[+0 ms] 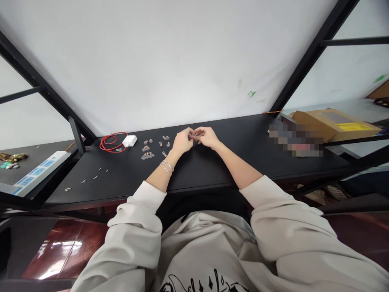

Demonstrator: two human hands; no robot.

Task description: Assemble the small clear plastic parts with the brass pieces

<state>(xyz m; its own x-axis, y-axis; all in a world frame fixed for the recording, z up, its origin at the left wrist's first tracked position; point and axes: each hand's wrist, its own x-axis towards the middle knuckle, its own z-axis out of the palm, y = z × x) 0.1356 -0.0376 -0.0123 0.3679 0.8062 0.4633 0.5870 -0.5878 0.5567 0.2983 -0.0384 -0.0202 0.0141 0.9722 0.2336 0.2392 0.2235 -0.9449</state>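
Over the far middle of the black table (237,158), my left hand (182,140) and my right hand (207,137) meet at the fingertips. Between them both pinch a small clear piece (193,135), mostly covered by the fingers, so its kind is hard to make out. Just left of my left hand lie several small clear pieces with tan bits (147,155), loosely grouped on the table. One more clear piece (164,154) rests close to my left wrist, which wears silvery bracelets (167,166).
A white plug adapter (130,140) and a coiled red cable (105,145) lie at the back left. Tiny pale bits (95,177) are scattered near the left edge. A white power strip (41,172) stands beyond it. Cardboard box (337,123) and a blurred-out item (296,140) occupy the right.
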